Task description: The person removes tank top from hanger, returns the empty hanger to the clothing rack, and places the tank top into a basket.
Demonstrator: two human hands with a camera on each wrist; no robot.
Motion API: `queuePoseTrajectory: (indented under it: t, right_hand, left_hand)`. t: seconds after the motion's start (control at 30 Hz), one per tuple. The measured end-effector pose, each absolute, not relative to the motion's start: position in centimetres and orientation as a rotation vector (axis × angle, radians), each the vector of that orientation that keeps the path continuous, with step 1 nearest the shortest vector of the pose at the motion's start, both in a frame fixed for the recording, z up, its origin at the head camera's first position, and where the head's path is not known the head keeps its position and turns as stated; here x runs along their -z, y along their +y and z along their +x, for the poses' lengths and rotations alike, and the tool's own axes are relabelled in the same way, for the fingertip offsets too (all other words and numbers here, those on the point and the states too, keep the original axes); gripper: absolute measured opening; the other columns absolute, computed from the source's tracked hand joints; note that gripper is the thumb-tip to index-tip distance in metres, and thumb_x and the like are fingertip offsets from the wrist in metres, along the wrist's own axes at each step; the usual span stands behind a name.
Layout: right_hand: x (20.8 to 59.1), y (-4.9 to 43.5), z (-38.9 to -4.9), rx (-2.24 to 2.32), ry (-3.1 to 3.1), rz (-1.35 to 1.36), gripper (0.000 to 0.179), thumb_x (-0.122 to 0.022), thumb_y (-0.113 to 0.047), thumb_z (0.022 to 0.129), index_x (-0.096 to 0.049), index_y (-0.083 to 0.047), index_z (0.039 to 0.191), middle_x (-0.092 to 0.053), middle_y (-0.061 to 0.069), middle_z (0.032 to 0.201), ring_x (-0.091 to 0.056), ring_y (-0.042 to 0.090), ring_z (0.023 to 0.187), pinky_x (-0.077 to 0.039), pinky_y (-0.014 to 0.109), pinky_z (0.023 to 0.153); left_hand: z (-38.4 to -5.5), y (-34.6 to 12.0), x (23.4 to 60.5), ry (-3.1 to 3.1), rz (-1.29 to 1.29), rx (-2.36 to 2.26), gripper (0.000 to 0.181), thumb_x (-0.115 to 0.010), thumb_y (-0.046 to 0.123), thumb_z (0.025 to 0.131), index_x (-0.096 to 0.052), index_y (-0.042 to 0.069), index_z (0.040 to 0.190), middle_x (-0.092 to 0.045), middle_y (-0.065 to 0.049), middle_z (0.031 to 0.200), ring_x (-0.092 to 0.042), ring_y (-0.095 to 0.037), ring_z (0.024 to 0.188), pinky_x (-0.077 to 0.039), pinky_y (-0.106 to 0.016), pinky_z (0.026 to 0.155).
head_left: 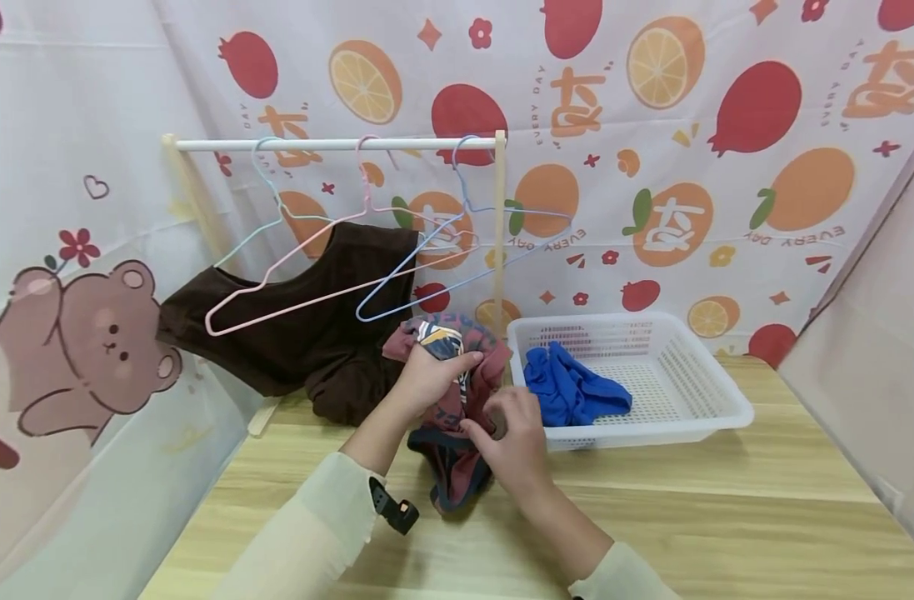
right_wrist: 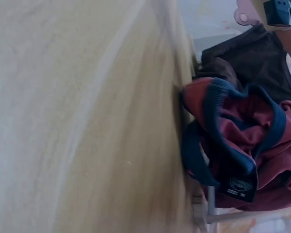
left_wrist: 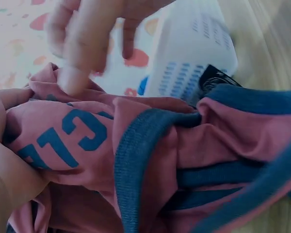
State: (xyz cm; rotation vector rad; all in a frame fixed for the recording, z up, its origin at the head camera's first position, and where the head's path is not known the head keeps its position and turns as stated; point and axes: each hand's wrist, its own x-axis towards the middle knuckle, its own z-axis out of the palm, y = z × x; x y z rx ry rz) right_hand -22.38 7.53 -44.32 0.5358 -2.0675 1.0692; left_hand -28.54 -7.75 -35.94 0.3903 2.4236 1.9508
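Note:
A maroon shirt (head_left: 490, 375) with dark blue ribbed trim and printed lettering is bunched up above the table. My left hand (head_left: 434, 382) grips its upper part, thumb on top of the cloth. At its right side is my right hand (head_left: 520, 442), fingers loosely bent. The left wrist view shows those fingers (left_wrist: 89, 43) blurred over the shirt (left_wrist: 150, 136), one fingertip at the fabric; whether it presses cannot be told. The trimmed lower edge hangs down, and a black label (right_wrist: 237, 187) shows inside in the right wrist view, where the right hand is not visible.
Behind stands a rack with a white rail (head_left: 314, 145) bearing green, pink and blue hangers (head_left: 367, 312). A dark brown garment (head_left: 299, 333) hangs at the left, its lower part on the table (head_left: 651, 517). At right, a white basket (head_left: 696, 425) holds blue cloth (head_left: 572, 387).

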Motion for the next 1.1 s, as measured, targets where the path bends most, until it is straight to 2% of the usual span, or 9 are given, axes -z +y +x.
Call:
queuePoseTrajectory:
  t: [0.07, 0.17, 0.27, 0.37, 0.47, 0.57, 0.63, 0.9, 1.1]
  right_hand:
    - [43.8, 7.8, -22.3, -1.143, -1.989, 0.513, 0.064, -0.089, -0.025, 0.072, -0.056, -0.008, 0.124, -0.051, 0.010, 0.132, -0.045, 0.025, 0.126, -0.043, 0.044, 0.102]
    - [43.0, 8.3, -22.7, -1.318, -2.000, 0.495, 0.114, -0.091, -0.030, 0.069, -0.020, -0.016, 0.157, -0.017, 0.011, 0.162, -0.018, 0.028, 0.149, -0.032, 0.058, 0.112]
    - [42.8, 9.0, -23.4, -1.546, -2.018, 0.558, 0.131, -0.090, -0.027, 0.069, 0.006, -0.026, 0.159, 0.002, 0.001, 0.166, -0.008, 0.025, 0.152, -0.025, 0.058, 0.115]
    - [42.8, 10.0, -24.0, -1.641, -2.043, 0.655, 0.135, -0.090, -0.022, 0.070, 0.013, -0.025, 0.157, 0.002, 0.001, 0.166, -0.016, 0.025, 0.151, -0.027, 0.049, 0.116]
    - [42.6, 10.6, -24.3, -1.688, -2.079, 0.764, 0.129, -0.090, -0.012, 0.071, 0.005, -0.018, 0.158, -0.013, 0.007, 0.164, -0.032, 0.021, 0.145, -0.035, 0.034, 0.113]
    - [42.4, 10.5, -24.2, -1.702, -2.150, 0.834, 0.097, -0.087, -0.007, 0.072, -0.029, -0.008, 0.149, -0.049, 0.010, 0.144, -0.052, 0.010, 0.123, -0.044, 0.023, 0.101]
    - [42.3, 10.1, -24.1, -1.680, -2.172, 0.879, 0.073, -0.086, -0.008, 0.072, -0.046, -0.003, 0.133, -0.062, 0.011, 0.123, -0.058, 0.005, 0.107, -0.049, 0.022, 0.093]
    - [42.4, 9.1, -23.4, -2.044, -2.096, 0.867, 0.048, -0.081, -0.020, 0.079, -0.060, 0.006, 0.113, -0.067, 0.009, 0.101, -0.063, 0.004, 0.090, -0.053, 0.023, 0.084]
    - [42.1, 10.0, -23.2, -1.890, -2.123, 0.784, 0.038, -0.074, -0.011, 0.083, -0.058, 0.003, 0.116, -0.066, 0.009, 0.102, -0.061, 0.006, 0.091, -0.051, 0.024, 0.083]
  left_hand:
    - [-28.1, -7.6, 35.4, 2.381, 0.409, -1.985, 0.062, -0.076, 0.025, 0.087, -0.042, 0.011, 0.138, -0.050, -0.010, 0.129, -0.052, -0.022, 0.114, -0.047, -0.036, 0.096]
    - [-27.5, -7.1, 34.6, 2.362, 0.454, -1.991, 0.066, -0.075, 0.028, 0.088, -0.040, 0.010, 0.141, -0.049, -0.010, 0.133, -0.052, -0.022, 0.118, -0.047, -0.037, 0.100]
    - [-26.9, -6.5, 33.8, 2.340, 0.501, -1.936, 0.069, -0.074, 0.035, 0.088, -0.040, 0.011, 0.144, -0.049, -0.008, 0.138, -0.051, -0.022, 0.125, -0.044, -0.041, 0.105]
    - [-26.3, -6.0, 33.2, 2.274, 0.553, -1.864, 0.066, -0.070, 0.043, 0.089, -0.044, 0.011, 0.141, -0.053, -0.009, 0.135, -0.054, -0.021, 0.123, -0.046, -0.039, 0.104]
    - [-25.9, -5.4, 32.9, 2.132, 0.613, -1.819, 0.065, -0.069, 0.045, 0.088, -0.046, 0.009, 0.138, -0.057, -0.012, 0.128, -0.058, -0.021, 0.114, -0.050, -0.035, 0.097]
    - [-25.6, -5.0, 32.8, 2.038, 0.678, -1.738, 0.071, -0.071, 0.048, 0.084, -0.046, 0.008, 0.136, -0.058, -0.010, 0.122, -0.059, -0.017, 0.106, -0.051, -0.029, 0.092]
    - [-25.4, -4.8, 32.8, 2.003, 0.720, -1.709, 0.073, -0.073, 0.050, 0.081, -0.046, 0.007, 0.133, -0.059, -0.009, 0.117, -0.060, -0.016, 0.102, -0.051, -0.028, 0.089]
    - [-24.3, -4.2, 32.5, 2.048, 0.918, -1.688, 0.062, -0.075, 0.056, 0.077, -0.059, 0.003, 0.107, -0.063, -0.004, 0.093, -0.062, -0.014, 0.081, -0.055, -0.027, 0.074]
    - [-23.7, -4.6, 32.4, 2.130, 0.984, -1.702, 0.071, -0.073, 0.063, 0.076, -0.059, 0.003, 0.110, -0.065, -0.004, 0.094, -0.062, -0.013, 0.082, -0.054, -0.028, 0.074]
